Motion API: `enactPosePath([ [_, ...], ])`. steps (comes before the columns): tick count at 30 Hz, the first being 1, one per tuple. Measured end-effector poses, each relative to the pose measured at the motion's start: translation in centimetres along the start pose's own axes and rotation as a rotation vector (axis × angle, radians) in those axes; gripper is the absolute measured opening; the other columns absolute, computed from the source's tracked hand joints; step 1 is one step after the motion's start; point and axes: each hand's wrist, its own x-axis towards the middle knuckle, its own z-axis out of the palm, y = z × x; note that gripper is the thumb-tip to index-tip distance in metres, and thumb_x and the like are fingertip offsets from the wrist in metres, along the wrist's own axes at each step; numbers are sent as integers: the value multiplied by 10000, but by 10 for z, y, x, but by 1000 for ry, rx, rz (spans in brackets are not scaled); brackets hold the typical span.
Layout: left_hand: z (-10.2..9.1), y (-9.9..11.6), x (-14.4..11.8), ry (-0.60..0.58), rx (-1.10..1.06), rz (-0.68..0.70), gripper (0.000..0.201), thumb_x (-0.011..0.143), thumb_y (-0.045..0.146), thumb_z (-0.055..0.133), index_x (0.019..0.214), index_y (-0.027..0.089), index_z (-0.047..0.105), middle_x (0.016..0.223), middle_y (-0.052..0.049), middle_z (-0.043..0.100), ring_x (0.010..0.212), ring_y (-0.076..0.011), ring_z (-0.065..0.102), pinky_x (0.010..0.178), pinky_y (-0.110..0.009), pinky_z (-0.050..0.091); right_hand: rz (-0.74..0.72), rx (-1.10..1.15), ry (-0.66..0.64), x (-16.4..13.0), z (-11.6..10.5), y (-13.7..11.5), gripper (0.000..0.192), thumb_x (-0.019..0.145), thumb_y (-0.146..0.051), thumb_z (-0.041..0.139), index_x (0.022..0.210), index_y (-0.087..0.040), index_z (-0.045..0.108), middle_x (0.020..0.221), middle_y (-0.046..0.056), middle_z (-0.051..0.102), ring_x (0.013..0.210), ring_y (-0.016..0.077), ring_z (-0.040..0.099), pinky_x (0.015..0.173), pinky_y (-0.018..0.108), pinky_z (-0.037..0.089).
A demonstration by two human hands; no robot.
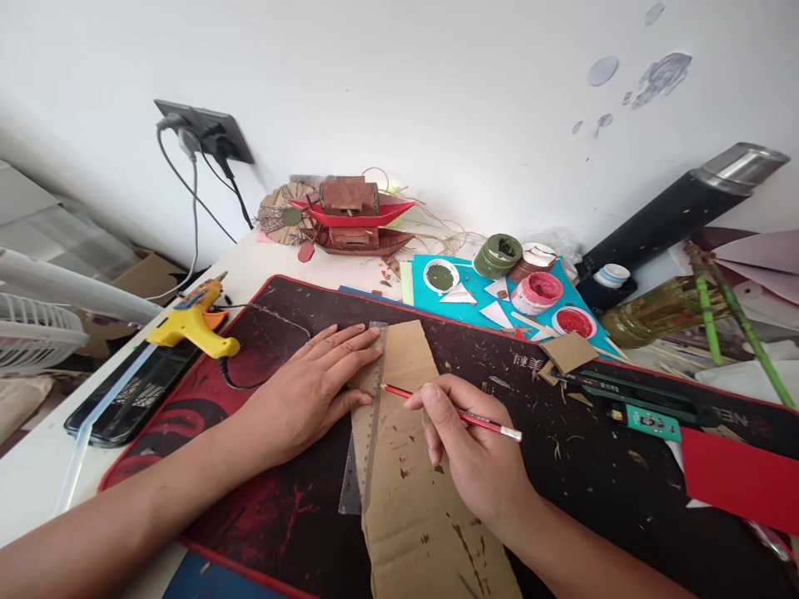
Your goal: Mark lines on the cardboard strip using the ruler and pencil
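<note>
My left hand (310, 389) lies flat, fingers spread, pressing a clear plastic ruler (360, 453) onto a long strip of brown cardboard (417, 499) on the dark desk mat (599, 466). My right hand (475, 453) grips a red pencil (493, 425). The pencil's tip touches the cardboard right beside the ruler's edge. The ruler runs lengthwise along the cardboard's left side.
A yellow glue gun (191, 320) lies left of the mat. Paint pots (537, 291) sit on a blue sheet behind. A green cutter (630, 399), red paper (736, 478), a black flask (674, 212) and a model boat (353, 218) by the wall surround the mat.
</note>
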Motion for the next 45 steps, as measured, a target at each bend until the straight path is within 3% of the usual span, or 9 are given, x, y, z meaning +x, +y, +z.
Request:
enactPosePath([
  [36, -5, 2, 2, -35, -44, -9, 546, 1168, 478, 516, 1667, 265, 460, 1731, -97, 530, 1635, -267, 462, 1376, -556, 354, 5, -12, -16, 2, 0, -4, 504, 1102, -620, 612, 928, -186, 799, 539, -51, 528, 457, 111, 486, 468, 246, 370],
  [45, -4, 0, 1, -31, -61, -12, 618, 1153, 466, 551, 1728, 303, 393, 1748, -96, 507, 1636, -285, 461, 1373, -576, 357, 27, -1, -3, 2, 1, -4, 511, 1082, -649, 629, 921, -195, 798, 534, -47, 537, 452, 116, 495, 462, 245, 377],
])
